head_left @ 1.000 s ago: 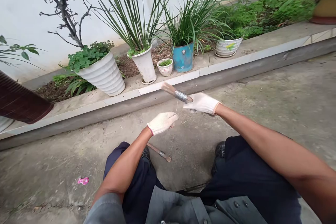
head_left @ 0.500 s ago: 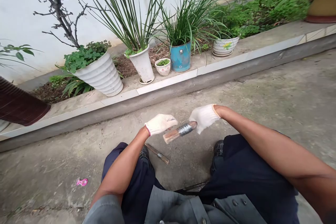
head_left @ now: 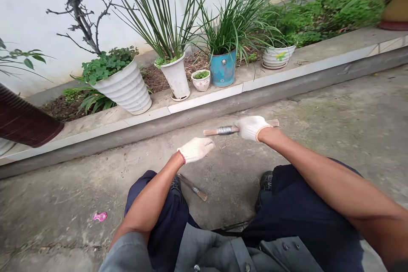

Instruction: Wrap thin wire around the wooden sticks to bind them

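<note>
Right hand: the gloved right hand (head_left: 251, 127) is closed round a wooden stick (head_left: 213, 131), gripping behind the wire coil (head_left: 227, 130) wound on its shaft.
Left hand: the gloved left hand (head_left: 196, 149) hangs lower and nearer the body, fingers drawn close together; whether they pinch a strand of wire cannot be told.
Change: half a second earlier the stick slanted down towards the left hand, with its free end just beside that hand's fingers. It now lies level and higher, roughly parallel to the ledge, and its rear end shows beyond the right wrist. The left hand has barely moved.
Ground: bare, stained concrete ground (head_left: 334, 127). A short metal-tipped tool (head_left: 193, 187) lies by the left shoe; a small pink scrap (head_left: 100, 216) lies well apart, towards the left edge.
Ledge: a raised ledge (head_left: 204, 100) crosses the view and carries a ribbed white pot (head_left: 126, 89), a tall white pot (head_left: 176, 77), a small bowl (head_left: 201, 81), a blue pot (head_left: 223, 68) and a painted white bowl (head_left: 277, 56).
Surroundings: outdoors — a planted bed and a pale wall (head_left: 32, 8) behind the ledge.
</note>
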`<action>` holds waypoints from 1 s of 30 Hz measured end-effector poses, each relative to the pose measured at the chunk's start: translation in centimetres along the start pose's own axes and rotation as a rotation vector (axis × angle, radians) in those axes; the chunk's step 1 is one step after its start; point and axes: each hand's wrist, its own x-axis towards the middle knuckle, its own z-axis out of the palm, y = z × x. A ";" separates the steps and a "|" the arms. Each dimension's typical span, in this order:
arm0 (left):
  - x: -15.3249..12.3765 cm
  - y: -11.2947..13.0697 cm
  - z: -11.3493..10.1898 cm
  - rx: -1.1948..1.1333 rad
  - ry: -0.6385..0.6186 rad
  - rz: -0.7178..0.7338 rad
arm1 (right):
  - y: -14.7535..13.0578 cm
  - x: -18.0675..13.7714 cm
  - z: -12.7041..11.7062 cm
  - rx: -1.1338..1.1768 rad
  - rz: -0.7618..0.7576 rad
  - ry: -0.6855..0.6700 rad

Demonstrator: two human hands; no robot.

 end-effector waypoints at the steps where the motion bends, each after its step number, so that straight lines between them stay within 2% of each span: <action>1: 0.1 -0.1 0.0 0.049 0.001 0.027 | -0.1 -0.2 0.4 -0.033 -0.030 -0.045; 4: 0.2 -0.4 0.0 0.112 0.010 0.093 | -0.3 -1.1 1.1 -0.058 -0.217 -0.197; 7: 0.2 -0.7 -0.1 0.022 0.040 0.069 | 0.1 -1.7 1.0 0.003 -0.467 -0.335; 10: 0.2 -1.0 -0.1 -0.139 0.051 0.098 | 0.8 -2.0 0.4 0.204 -0.568 -0.321; 13: 0.3 -0.9 0.2 -0.264 0.064 0.106 | 1.0 -2.4 -0.6 0.418 -0.483 -0.217; 17: 0.4 -0.1 0.4 -0.305 0.115 0.012 | 0.4 -2.2 -1.7 0.627 -0.286 0.011; 19: 0.3 0.3 0.3 -0.303 0.102 -0.021 | 0.2 -1.4 -1.9 0.582 -0.189 0.116; 21: 0.0 0.5 0.2 -0.279 0.056 -0.047 | 0.2 -0.5 -1.7 0.406 -0.078 0.178; 23: -0.2 0.5 0.1 -0.224 0.013 -0.047 | 0.3 0.3 -1.2 0.200 0.022 0.171; 25: -0.3 0.3 0.0 -0.151 0.003 -0.027 | 0.3 0.5 -0.6 0.048 0.058 0.101; 27: -0.2 0.0 -0.2 -0.086 0.028 -0.002 | 0.4 0.2 0.1 -0.058 -0.007 0.005; 30: 0.0 -0.5 -0.5 -0.067 0.075 0.017 | 0.5 -0.7 0.8 -0.099 -0.233 -0.158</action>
